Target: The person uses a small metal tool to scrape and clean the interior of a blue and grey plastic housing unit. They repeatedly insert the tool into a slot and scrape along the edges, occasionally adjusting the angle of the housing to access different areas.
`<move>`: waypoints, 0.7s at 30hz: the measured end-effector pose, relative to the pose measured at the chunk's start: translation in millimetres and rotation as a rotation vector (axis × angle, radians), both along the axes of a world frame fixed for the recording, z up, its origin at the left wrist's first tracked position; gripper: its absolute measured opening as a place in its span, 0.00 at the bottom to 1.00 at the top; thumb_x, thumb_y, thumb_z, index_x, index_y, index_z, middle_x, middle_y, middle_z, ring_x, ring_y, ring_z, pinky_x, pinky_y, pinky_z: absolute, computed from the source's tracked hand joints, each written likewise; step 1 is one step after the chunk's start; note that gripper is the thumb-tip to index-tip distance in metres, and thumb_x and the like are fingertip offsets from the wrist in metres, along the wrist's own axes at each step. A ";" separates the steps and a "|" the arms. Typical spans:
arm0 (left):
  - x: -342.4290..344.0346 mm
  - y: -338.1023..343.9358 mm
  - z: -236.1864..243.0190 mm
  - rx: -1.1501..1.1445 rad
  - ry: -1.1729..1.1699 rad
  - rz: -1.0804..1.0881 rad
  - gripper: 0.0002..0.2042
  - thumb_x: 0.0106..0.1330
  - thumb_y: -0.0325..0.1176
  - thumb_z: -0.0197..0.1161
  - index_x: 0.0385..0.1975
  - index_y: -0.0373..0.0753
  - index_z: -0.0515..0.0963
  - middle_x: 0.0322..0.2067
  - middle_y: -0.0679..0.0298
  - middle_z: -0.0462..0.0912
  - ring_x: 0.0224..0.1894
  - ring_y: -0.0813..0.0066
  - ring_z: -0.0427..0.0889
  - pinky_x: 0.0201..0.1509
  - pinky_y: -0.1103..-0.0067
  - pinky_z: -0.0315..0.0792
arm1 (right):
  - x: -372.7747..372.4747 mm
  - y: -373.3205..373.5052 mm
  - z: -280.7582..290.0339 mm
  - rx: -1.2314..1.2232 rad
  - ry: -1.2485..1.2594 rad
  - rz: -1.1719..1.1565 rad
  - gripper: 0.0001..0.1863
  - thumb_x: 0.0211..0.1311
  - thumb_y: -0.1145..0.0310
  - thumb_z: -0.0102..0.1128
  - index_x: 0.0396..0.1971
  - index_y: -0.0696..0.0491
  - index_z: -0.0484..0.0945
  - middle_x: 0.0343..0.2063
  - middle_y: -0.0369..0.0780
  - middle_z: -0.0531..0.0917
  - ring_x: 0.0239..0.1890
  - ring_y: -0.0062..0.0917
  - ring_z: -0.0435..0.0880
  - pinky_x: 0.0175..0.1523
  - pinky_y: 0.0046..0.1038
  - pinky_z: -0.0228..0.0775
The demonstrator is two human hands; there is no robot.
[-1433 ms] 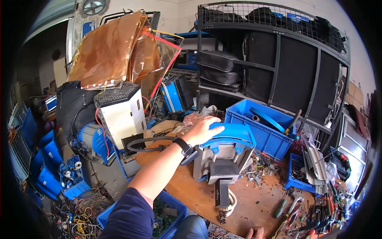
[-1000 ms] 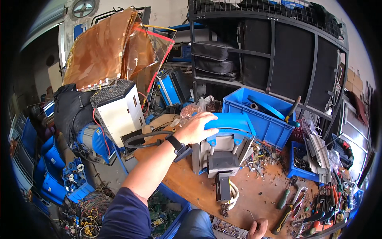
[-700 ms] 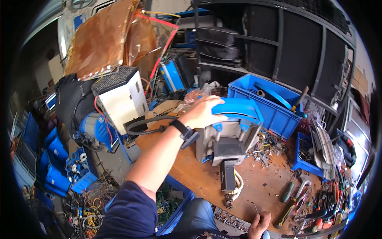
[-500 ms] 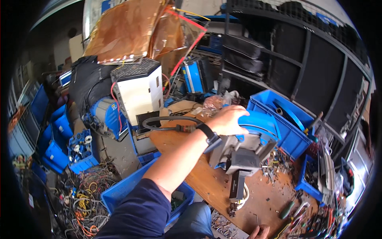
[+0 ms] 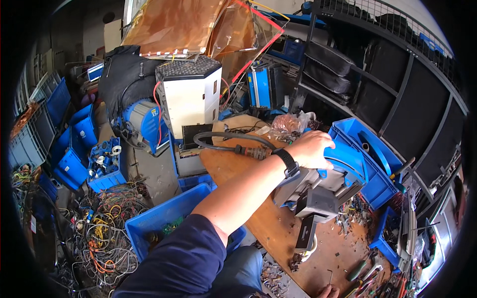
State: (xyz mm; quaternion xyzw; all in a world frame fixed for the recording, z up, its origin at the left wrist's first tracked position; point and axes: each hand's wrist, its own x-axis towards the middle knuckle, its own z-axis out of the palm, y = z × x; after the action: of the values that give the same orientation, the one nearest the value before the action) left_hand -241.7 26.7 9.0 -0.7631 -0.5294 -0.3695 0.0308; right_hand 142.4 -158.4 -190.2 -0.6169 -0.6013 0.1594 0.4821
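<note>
My left hand (image 5: 310, 150) lies closed over the edge of a curved blue cover (image 5: 348, 160) on top of a grey machine (image 5: 318, 204). The machine stands tilted on the wooden table (image 5: 258, 226). From its near side hangs a black block (image 5: 304, 233), with a white cable (image 5: 311, 249) and a dark plug beside it. At the lower edge, my right hand (image 5: 328, 292) shows only its fingertips, pinched on a thin, bent hex key (image 5: 330, 274). Most of this hand is out of the picture.
Hand tools, including a green-handled screwdriver (image 5: 356, 270), lie at the table's right. Behind the machine is a blue crate (image 5: 385, 186). A thick black cable (image 5: 213, 134) crosses the far table edge. Left are a blue bin (image 5: 149, 223) and tangled wires (image 5: 104, 238).
The whole view has shifted slightly, so things at the back appear farther right. My left hand stays on the blue cover, and my right fingertips remain at the lower edge with the hex key.
</note>
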 end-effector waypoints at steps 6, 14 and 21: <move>0.0 -1.4 1.3 -0.043 0.007 0.016 0.29 0.47 0.47 0.73 0.47 0.36 0.79 0.54 0.55 0.76 0.59 0.57 0.71 0.65 0.66 0.61 | 9.5 9.5 39.1 -0.273 0.425 0.160 0.10 0.68 0.67 0.50 0.30 0.58 0.73 0.23 0.39 0.77 0.23 0.25 0.72 0.31 0.29 0.66; -0.9 1.3 -0.3 -0.011 0.005 0.024 0.31 0.44 0.47 0.75 0.47 0.36 0.78 0.52 0.56 0.77 0.58 0.58 0.72 0.64 0.66 0.63 | 19.0 32.5 48.4 -0.429 0.894 0.489 0.08 0.64 0.73 0.55 0.42 0.52 0.78 0.32 0.38 0.81 0.32 0.26 0.79 0.37 0.27 0.72; 2.4 -0.6 -0.1 -0.035 -0.031 0.038 0.30 0.45 0.46 0.74 0.47 0.36 0.79 0.52 0.56 0.77 0.59 0.59 0.71 0.64 0.67 0.62 | 11.2 48.8 50.7 -0.780 1.347 0.667 0.07 0.69 0.63 0.55 0.39 0.50 0.78 0.30 0.33 0.81 0.32 0.18 0.77 0.35 0.20 0.70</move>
State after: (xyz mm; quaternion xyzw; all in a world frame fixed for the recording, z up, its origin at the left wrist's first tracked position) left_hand -239.3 26.2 9.0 -0.7476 -0.5506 -0.3712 0.0161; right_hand 153.7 -109.6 -139.5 -0.3024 -0.2380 0.8230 0.4178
